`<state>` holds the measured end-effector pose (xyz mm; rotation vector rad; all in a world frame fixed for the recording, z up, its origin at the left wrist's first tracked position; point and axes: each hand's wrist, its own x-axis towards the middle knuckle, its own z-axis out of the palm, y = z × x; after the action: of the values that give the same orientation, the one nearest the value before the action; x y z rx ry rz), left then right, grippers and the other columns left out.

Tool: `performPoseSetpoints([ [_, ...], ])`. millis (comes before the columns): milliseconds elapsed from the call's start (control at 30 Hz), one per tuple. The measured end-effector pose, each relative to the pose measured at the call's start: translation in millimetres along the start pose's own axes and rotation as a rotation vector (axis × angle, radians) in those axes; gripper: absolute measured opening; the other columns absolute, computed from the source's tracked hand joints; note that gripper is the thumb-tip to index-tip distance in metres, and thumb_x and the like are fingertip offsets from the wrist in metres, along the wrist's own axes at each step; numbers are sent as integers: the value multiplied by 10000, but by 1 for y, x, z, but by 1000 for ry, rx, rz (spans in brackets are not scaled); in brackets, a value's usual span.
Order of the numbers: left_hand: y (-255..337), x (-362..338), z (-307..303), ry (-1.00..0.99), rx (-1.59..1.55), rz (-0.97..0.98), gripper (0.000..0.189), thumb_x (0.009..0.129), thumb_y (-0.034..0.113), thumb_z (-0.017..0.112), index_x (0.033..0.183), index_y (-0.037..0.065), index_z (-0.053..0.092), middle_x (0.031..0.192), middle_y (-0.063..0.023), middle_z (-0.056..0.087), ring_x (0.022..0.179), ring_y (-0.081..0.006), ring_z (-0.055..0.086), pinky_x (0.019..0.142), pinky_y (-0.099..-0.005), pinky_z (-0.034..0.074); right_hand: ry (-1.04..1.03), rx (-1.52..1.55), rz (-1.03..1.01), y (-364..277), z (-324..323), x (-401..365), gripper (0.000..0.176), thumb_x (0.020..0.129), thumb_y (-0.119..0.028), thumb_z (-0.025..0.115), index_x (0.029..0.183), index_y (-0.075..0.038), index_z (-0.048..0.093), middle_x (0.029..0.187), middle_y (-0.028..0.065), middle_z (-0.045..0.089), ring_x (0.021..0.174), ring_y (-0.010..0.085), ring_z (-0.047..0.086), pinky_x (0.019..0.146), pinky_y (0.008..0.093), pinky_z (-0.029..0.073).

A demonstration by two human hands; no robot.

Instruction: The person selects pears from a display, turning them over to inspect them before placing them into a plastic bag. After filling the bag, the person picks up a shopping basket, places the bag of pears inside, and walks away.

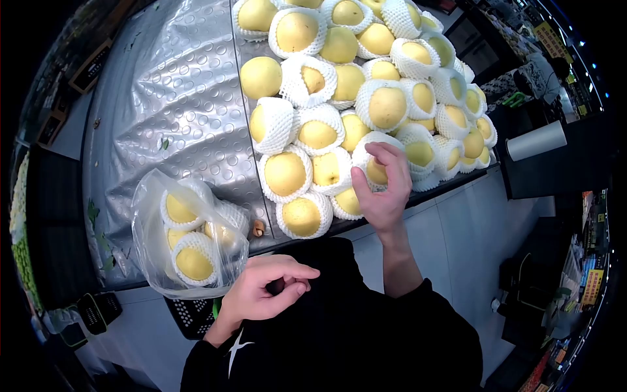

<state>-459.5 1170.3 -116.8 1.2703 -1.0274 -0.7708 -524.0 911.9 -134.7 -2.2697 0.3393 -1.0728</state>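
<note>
Yellow pear (376, 172) (foam-netted) gripped by right hand (383, 196); curled left hand (266, 294) beside bag (151, 225).

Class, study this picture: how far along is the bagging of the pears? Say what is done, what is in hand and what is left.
Done: at least three netted pears lie in the plastic bag. In hand: the right hand grips one pear at the front of the pile; the left hand is curled beside the bag. Left: that pear is not yet in the bag.
</note>
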Motion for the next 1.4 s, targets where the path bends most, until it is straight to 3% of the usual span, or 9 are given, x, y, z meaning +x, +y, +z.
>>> performPoseSetpoints([
  [33,-2,3,2,-3,-26,-51,265,831,-41,653,1083,22,708,755,-47,676,607,-102,586,586,-238,448,7,-6,5,9,-11,2,445,717,-7,782,1134,-22,628,1153,163,618,1062,326,606,895,397,504],
  [133,-13,16,10,44,-66,-57,255,853,-52,635,1092,8,698,757,-53,679,632,-88,603,608,-231,459,-178,-225,124,24,-34,8,821,668,-181,872,1371,-80,461,1401,188,448,1306,370,429,1072,462,399],
  [467,-47,38,29,73,-204,-267,249,927,-10,596,1168,1,659,782,-15,672,637,-42,562,603,-196,449,-91,-303,-22,67,-28,72,877,669,-290,877,1394,-59,442,1417,242,417,1291,413,425,1064,486,394],
  [633,-52,34,27,122,-223,-248,241,946,21,594,1179,12,652,847,-29,684,631,-42,549,585,-186,446,-215,-443,-45,67,-22,98,889,666,-320,876,1396,-28,462,1371,238,475,1285,406,439,1062,491,394],
  [733,-55,28,25,178,-238,-271,231,955,46,601,1178,14,650,850,-29,683,642,-41,554,588,-184,453,-267,-301,83,48,-31,95,836,694,-308,860,1380,-27,474,1367,208,488,1274,381,464,1066,471,397],
  [867,-60,23,20,218,-255,-273,224,962,59,601,1176,11,647,862,-27,679,657,-41,559,591,-183,460,-222,-170,36,56,-37,87,787,721,-293,843,1369,-30,480,1364,180,496,1267,351,484,1070,444,400],
  [1100,-63,30,21,218,-294,-245,219,964,50,596,1173,-2,639,865,-25,672,693,-39,566,593,-181,463,43,-266,15,121,-32,211,877,711,-388,846,1396,-18,442,1339,199,537,1261,359,506,1058,435,418],
  [1300,-63,25,26,260,-272,-238,222,960,52,607,1171,-6,640,852,-16,673,672,-33,559,601,-181,464,-174,-227,159,162,-13,295,1085,633,-504,860,1435,37,368,1335,248,561,1244,371,542,1044,429,442],
  [1400,-62,19,27,296,-273,-233,224,959,55,610,1172,-3,645,850,-13,676,658,-29,551,605,-179,461,-166,-393,153,163,-5,303,1002,627,-455,837,1428,-28,410,1338,228,559,1229,358,555,1029,429,455],
])
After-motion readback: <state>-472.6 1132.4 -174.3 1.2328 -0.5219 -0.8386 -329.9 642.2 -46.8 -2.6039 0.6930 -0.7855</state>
